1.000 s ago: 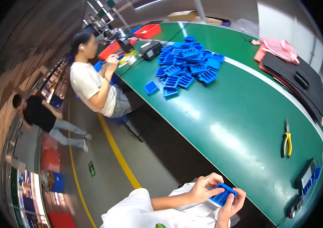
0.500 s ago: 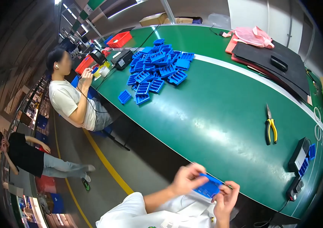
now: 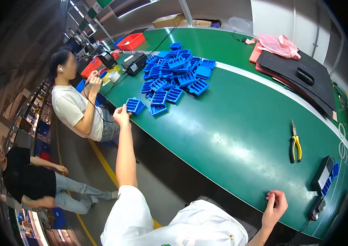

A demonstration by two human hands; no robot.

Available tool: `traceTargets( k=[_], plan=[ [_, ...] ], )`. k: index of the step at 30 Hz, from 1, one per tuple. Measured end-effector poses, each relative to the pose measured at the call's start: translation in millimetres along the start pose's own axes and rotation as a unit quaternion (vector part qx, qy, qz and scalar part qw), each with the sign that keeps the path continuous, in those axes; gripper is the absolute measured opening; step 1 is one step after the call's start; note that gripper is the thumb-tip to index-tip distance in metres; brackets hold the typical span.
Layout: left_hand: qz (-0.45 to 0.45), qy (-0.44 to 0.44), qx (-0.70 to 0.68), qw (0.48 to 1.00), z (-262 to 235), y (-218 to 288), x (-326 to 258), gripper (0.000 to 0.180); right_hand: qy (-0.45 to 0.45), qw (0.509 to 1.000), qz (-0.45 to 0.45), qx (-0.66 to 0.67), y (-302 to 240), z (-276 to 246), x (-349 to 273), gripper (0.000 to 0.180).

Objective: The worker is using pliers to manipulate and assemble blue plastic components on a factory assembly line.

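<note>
My left hand [image 3: 122,116] reaches far out to the left, its fingers closed on the near edge of a blue slotted tray [image 3: 132,105]. That tray overlaps another blue tray at the table's front edge, just left of a big heap of blue trays [image 3: 174,71]. Whether the held tray rests fully on the one beneath, I cannot tell. By the front edge on the right, my right hand [image 3: 276,205] is loosely curled with its fingers somewhat apart; nothing shows in it. Farther in, pliers with yellow and black handles [image 3: 295,146] lie on the green table [image 3: 223,135].
A black device [image 3: 322,173] with blue trays beside it sits at the right end. Black folders or mats [image 3: 292,71] and a pink cloth bag [image 3: 278,46] lie at the back right. A seated co-worker [image 3: 75,98] is at the left, near red bins [image 3: 131,42]; another person [image 3: 30,174] stands behind.
Both hands held a blue tray close to my body before. My left hand has carried a tray out to the left, over the lone tray there. My right hand has let go and moved right.
</note>
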State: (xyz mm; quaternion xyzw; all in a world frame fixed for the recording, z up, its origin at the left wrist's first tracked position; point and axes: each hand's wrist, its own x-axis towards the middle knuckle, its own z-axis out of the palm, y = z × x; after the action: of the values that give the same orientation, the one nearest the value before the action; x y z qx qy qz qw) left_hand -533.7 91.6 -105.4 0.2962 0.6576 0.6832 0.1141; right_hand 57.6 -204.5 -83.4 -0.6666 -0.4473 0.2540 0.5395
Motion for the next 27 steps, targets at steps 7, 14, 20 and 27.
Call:
traceTargets(
  k=[7, 14, 20, 27],
  plan=[
    [0.124, 0.076, 0.197, 0.970, -16.7, -33.3, 23.2, 0.045, -0.010, 1.000, -0.015, 0.012, 1.2, 9.5, 3.1, 0.006],
    [0.280, -0.026, 0.310, 0.908, 33.9, 13.3, -27.4, 0.040, -0.004, 0.999, -0.039, -0.027, 1.7, 1.7, 2.4, 0.007],
    [0.250, -0.047, 0.311, 0.916, 56.2, -9.9, 27.6, 0.072, 0.005, 1.000, -0.021, 0.000, 2.0, 5.8, -0.1, 0.007],
    [0.209, -0.126, 0.092, 0.965, 67.8, -30.5, 39.1, 0.057, -0.005, 0.999, 0.049, 0.019, -11.1, -5.1, 12.0, 0.007]
  ],
)
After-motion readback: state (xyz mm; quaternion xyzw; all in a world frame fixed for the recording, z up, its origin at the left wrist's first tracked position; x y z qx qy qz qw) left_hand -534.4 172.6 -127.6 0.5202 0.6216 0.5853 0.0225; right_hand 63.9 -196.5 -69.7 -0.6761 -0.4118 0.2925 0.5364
